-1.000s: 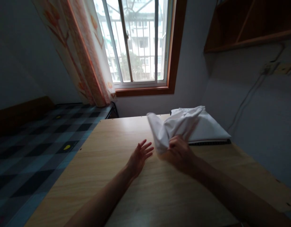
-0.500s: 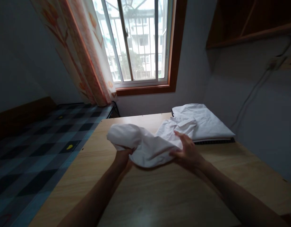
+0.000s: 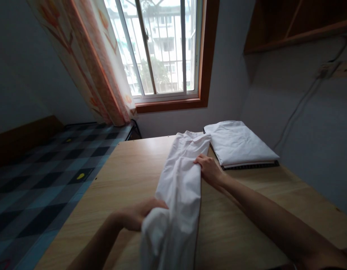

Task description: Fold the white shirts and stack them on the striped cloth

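Observation:
A long strip of folded white cloth point(image 3: 183, 187) lies lengthwise on the wooden table, its lower end running out at the bottom of the view. My left hand point(image 3: 139, 212) is closed on its left edge; a bunched fold bulges beside the fingertips and partly hides them. Farther up, my right hand point(image 3: 209, 170) pinches the cloth's right edge between thumb and fingers. Creases show in the far part of the strip. To the right sits a neatly folded white cloth point(image 3: 239, 144) with a dark trim along its near edge.
The wooden tabletop point(image 3: 128, 168) spreads beneath both cloths. On the left is a bed with a checked cover point(image 3: 49, 191). A window point(image 3: 162, 56) with a flowered curtain point(image 3: 89, 63) is behind the table. A cabinet point(image 3: 297, 26) and a wall cable point(image 3: 300, 101) are at right.
The bunched white cloth has been turned and stretched lengthwise toward me. My left hand has moved nearer, and my right hand slightly up and left. The strip no longer overlaps the folded cloth's front corner.

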`<action>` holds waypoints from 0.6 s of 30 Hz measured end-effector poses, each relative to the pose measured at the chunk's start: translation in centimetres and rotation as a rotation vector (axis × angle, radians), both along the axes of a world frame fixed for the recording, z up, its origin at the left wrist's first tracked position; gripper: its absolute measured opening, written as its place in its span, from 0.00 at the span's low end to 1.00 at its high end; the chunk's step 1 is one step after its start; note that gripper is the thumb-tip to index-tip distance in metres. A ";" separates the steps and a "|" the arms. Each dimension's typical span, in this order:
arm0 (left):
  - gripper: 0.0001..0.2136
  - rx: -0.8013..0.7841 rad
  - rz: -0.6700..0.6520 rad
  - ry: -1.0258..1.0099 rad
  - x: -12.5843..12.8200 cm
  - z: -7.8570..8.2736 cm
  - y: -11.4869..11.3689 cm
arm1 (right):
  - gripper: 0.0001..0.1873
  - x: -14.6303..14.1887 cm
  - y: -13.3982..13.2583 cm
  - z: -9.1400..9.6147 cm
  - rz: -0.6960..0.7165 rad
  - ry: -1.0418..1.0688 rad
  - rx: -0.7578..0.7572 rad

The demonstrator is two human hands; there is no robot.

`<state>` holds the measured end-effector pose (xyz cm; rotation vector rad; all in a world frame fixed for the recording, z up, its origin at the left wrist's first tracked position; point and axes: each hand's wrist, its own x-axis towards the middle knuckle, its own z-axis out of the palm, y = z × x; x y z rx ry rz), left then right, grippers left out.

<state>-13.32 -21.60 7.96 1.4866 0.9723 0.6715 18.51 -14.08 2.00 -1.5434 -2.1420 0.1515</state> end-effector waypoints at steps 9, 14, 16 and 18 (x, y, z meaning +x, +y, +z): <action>0.17 0.283 -0.153 0.228 4.7 1.6 0.9 | 0.26 -4.6 1.2 4.0 -0.087 -0.175 -0.153; 0.18 0.591 -0.018 0.528 6.8 -4.5 3.5 | 0.13 -8.9 0.2 1.0 -0.036 -0.159 -0.204; 0.15 0.625 -0.065 0.579 7.3 -5.5 3.6 | 0.12 -7.8 0.4 0.9 -0.070 -0.027 -0.181; 0.16 0.601 -0.123 0.555 7.5 -5.6 3.4 | 0.14 -4.9 0.5 1.4 -0.138 0.189 -0.102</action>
